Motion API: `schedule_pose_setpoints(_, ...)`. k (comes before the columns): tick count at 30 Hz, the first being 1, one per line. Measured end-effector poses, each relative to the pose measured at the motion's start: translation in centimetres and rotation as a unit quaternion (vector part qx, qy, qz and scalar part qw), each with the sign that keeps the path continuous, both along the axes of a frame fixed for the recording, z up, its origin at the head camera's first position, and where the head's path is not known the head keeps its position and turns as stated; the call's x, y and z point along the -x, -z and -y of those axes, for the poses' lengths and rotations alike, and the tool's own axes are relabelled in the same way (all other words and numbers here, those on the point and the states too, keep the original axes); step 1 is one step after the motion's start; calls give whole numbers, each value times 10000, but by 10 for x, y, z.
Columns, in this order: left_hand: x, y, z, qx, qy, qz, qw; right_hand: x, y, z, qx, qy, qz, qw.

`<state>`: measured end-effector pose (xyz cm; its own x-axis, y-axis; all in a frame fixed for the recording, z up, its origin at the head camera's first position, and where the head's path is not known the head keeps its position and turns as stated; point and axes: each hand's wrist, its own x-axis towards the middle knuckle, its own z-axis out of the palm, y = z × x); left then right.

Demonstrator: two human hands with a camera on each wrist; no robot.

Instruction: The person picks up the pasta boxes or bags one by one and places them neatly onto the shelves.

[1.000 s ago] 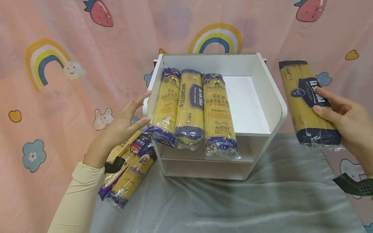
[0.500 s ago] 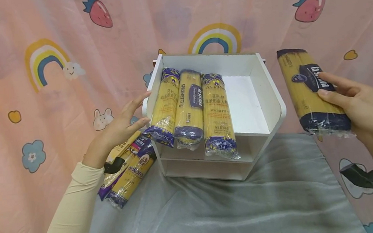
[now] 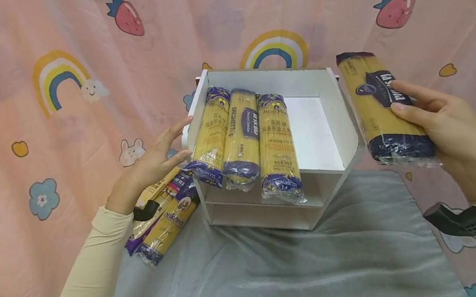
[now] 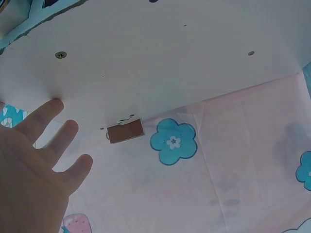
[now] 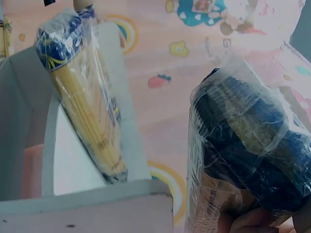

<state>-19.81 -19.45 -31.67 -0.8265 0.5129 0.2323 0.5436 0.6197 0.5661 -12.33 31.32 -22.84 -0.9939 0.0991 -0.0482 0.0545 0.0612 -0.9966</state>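
In the head view my right hand (image 3: pixel 444 121) grips a spaghetti pack (image 3: pixel 381 112) with dark blue ends, held up just right of the white shelf unit (image 3: pixel 349 134). The right wrist view shows that pack's end (image 5: pixel 252 141) close up, with fingertips beneath it. My left hand (image 3: pixel 151 158) has its fingers spread against the unit's left side; the left wrist view shows this hand (image 4: pixel 36 165) at the white panel (image 4: pixel 146 58). Three packs lie side by side on the top shelf: a left pack (image 3: pixel 211 136), a middle pack (image 3: pixel 241 136) and a right pack (image 3: pixel 279 147).
More pasta packs (image 3: pixel 169 220) lie on the grey cloth (image 3: pixel 274 268) left of the unit, partly behind my left forearm. A bare strip of top shelf (image 3: pixel 313 132) shows right of the three packs. A pink patterned curtain (image 3: pixel 161 46) hangs behind.
My right hand has raised the spaghetti pack, first drifting right, then back left toward the unit's right wall. The left hand and the three shelved packs have stayed put.
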Motion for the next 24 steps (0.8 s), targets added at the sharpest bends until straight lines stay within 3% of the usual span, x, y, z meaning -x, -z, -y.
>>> schedule_pose_setpoints(13, 1, 1, 1, -20, -1, -24, 10000, -10, -4, 32, 109, -343, 110, 9993)
schedule_pose_setpoints(19, 1, 2, 1, -20, -21, 4, 10000, -16, 3, 44, -91, -489, 372, 9981)
schedule_pose_setpoints(24, 1, 1, 0, -13, -46, 61, 10000, -21, 14, 53, -77, -612, 187, 9979)
